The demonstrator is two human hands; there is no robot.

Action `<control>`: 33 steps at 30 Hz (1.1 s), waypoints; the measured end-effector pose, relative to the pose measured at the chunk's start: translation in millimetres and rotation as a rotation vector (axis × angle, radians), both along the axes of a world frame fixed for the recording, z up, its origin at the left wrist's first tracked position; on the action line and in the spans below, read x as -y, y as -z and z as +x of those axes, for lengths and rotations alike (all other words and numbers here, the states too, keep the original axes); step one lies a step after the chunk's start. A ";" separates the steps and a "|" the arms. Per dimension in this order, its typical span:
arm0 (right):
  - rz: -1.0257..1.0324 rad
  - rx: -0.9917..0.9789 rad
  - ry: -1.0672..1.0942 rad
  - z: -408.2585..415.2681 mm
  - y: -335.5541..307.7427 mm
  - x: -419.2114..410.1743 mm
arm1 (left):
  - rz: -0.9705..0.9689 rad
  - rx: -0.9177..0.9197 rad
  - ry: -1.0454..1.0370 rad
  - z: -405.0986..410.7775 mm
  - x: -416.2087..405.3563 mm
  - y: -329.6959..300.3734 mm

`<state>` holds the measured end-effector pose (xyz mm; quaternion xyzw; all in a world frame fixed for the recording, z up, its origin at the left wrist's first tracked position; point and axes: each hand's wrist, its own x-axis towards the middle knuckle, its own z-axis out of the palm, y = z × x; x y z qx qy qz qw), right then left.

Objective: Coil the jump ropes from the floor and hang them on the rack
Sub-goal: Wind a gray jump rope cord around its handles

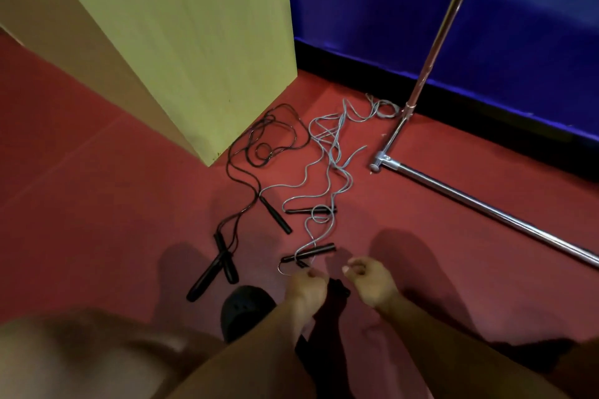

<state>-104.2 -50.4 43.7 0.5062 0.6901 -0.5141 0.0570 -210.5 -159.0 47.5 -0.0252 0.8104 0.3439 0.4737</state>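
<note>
2 hands sit low in the view, at about 6 o'clock. The left hand (306,285) is curled, and a thin grey loop shows just at its knuckles; whether it pinches that cord I cannot tell. The right hand (368,278) is curled too, thumb against fingers, with nothing plainly seen in it. A dark shoe (246,308) shows just to the left of the left wrist.

Just beyond the hands, towards 12 o'clock, the grey jump rope (327,152) lies tangled on the red floor (97,191), its 2 black handles near the hands and its cord running up to the foot of the rack (486,201). At 10 o'clock from the hands lies the black jump rope (259,146), with crossed handles nearest and loose loops further off beside a yellow-green cabinet (194,42). The rack's chrome base bar runs off at 3 o'clock and its post rises at 1 o'clock before a blue wall (372,3).
</note>
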 end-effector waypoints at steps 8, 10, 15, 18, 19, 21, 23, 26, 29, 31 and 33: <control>0.066 -0.004 -0.387 -59.9 57.3 -21.7 | -0.063 0.161 -0.248 14.3 1.3 44.1; 0.058 0.036 -0.400 -60.8 72.1 -25.3 | -0.100 0.183 -0.290 16.2 -2.3 53.9; 0.157 0.025 -0.341 -44.8 91.7 -21.7 | -0.144 0.124 -0.445 14.9 -13.3 78.0; 0.172 0.000 -0.339 -42.7 99.4 -15.2 | -0.121 0.113 -0.483 10.0 -26.8 78.3; 0.162 -0.004 -0.330 -41.8 98.7 -14.2 | -0.108 0.110 -0.494 9.5 -30.9 77.4; 0.143 -0.029 -0.292 -43.2 94.2 -15.5 | -0.097 0.122 -0.519 7.8 -33.6 79.9; 0.060 -0.001 -0.251 -40.0 86.6 -19.3 | -0.096 0.149 -0.515 8.6 -36.4 78.0; -0.200 0.088 -0.180 -25.8 71.2 -19.4 | -0.015 0.208 -0.536 14.1 -40.3 81.8; -0.338 0.114 -0.030 3.4 51.7 -14.2 | 0.080 0.284 -0.567 26.0 -48.7 76.9; -0.346 0.096 -0.009 25.1 37.3 -11.6 | 0.106 0.242 -0.538 33.1 -53.9 42.4; -0.366 0.070 -0.003 43.4 15.4 -12.4 | 0.120 0.155 -0.476 38.4 -55.4 15.7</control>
